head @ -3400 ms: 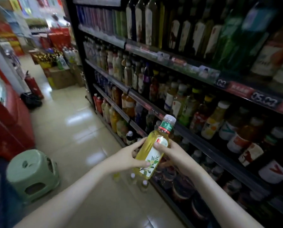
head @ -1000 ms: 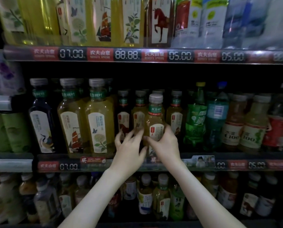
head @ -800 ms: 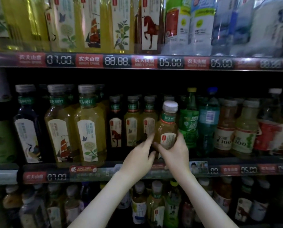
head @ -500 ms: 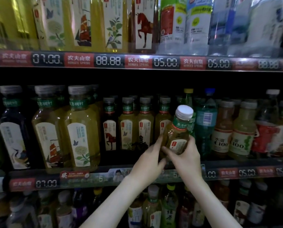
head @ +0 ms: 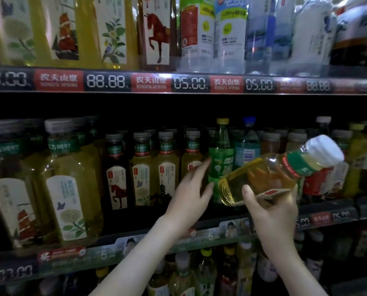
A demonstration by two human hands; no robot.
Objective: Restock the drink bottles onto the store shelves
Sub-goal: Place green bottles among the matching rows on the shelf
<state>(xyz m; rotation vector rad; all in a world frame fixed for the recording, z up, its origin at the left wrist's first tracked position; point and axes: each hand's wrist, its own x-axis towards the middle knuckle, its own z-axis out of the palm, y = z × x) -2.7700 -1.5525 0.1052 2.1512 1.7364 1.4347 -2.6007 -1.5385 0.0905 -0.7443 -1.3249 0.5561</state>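
My right hand (head: 272,208) grips a small yellow tea bottle (head: 270,174) with a white cap and green neck band, tilted so the cap points up and to the right, in front of the middle shelf (head: 135,242). My left hand (head: 191,193) is off the bottle, fingers spread, reaching toward the row of small tea bottles (head: 167,167) and touching or nearly touching the one beside a green soda bottle (head: 221,159). The base of the held bottle hangs just right of my left fingertips.
Large tea bottles (head: 69,184) fill the shelf's left part. Orange and red-labelled drinks (head: 319,180) stand to the right, partly behind the held bottle. The top shelf edge (head: 178,84) carries price tags, with tall bottles above. A lower shelf holds more bottles (head: 199,274).
My right hand has pulled the bottle right and toward me, tipping it far over. My left hand has let go of it and now reaches to the shelved bottles.
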